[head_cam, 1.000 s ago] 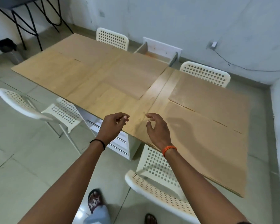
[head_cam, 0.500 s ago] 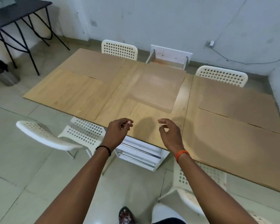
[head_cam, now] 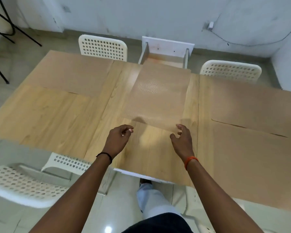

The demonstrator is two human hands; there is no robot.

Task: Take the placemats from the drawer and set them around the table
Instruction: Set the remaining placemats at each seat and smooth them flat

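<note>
Both the left hand [head_cam: 119,140] and right hand [head_cam: 181,140], loosely curled and empty, hover over the counter [head_cam: 57,115]; best pinch the centre placemat's [head_cam: 158,96] near corners evenly.

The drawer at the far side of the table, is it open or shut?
Open: the drawer sticks out past the table edge, its inside showing.

Placemats [head_cam: 158,96]: four; chairs [head_cam: 102,47]: three; drawer [head_cam: 166,54]: one

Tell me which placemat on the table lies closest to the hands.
The centre placemat, running from the open drawer toward the person. Its near edge lies just beyond both hands; the far-left placemat and the two right-side placemats sit off to the sides.
</note>
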